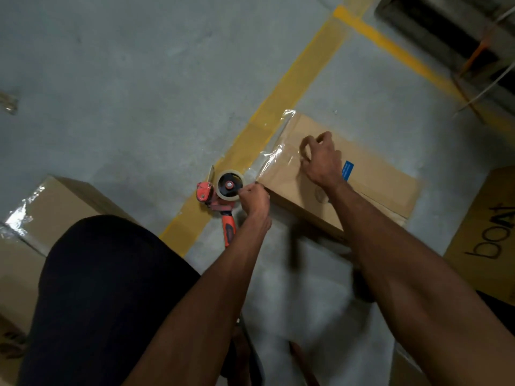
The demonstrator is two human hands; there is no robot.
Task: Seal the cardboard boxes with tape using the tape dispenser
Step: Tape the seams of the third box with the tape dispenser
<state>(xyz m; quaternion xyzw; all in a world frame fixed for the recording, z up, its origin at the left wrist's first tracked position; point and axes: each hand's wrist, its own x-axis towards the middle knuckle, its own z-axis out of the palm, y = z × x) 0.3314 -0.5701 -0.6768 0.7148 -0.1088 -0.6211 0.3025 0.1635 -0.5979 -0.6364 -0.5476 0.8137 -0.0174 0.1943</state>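
Cardboard box [362, 174] sits on the concrete floor [111, 79], clear tape [271, 157] running over its near-left edge. Left hand [255, 197] pinches the tape at the box corner, just beside the orange tape dispenser [223, 196] lying on the floor. Right hand [320, 160] rests on the box top, fingers [305, 143] curled; can't tell if they're grasping anything.

The word "boat" is printed in black on the side of a cardboard box [490, 227] well to the right of the right hand's fingers [308, 150], and it reads upside down from this view. A blue label [347, 170] on the box just beside those fingers carries white print too small to read.
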